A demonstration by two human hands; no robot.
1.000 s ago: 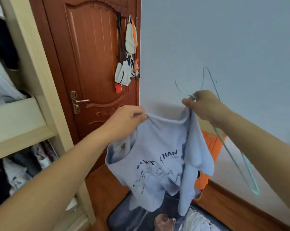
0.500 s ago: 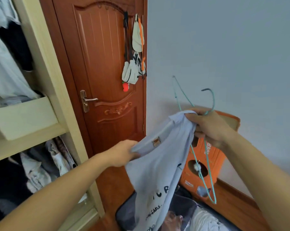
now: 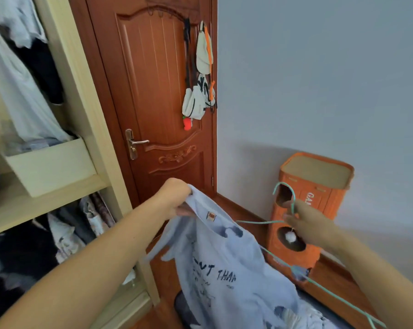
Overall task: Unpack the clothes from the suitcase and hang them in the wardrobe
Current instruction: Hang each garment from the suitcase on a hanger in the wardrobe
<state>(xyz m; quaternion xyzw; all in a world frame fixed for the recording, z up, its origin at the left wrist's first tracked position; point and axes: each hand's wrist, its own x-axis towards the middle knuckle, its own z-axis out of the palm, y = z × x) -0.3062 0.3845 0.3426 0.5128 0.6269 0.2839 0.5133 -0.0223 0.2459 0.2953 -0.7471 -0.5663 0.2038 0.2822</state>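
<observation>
A pale blue T-shirt with dark lettering hangs in front of me. My left hand grips it at the collar, near a small orange label. My right hand holds a thin teal wire hanger just below its hook, apart from the shirt, with the hanger's long side slanting down to the lower right. The open wardrobe stands at the left with clothes hanging inside. Only a dark corner of the suitcase shows beneath the shirt.
A brown wooden door with bags hung on it stands straight ahead. An orange cardboard box with round holes leans on the grey wall at the right. A pale wooden drawer juts out of the wardrobe. The floor is wood.
My right hand has let go of the shirt and keeps only the hanger, which has swung lower. Both hands have dropped, and the shirt now hangs from my left hand alone.
</observation>
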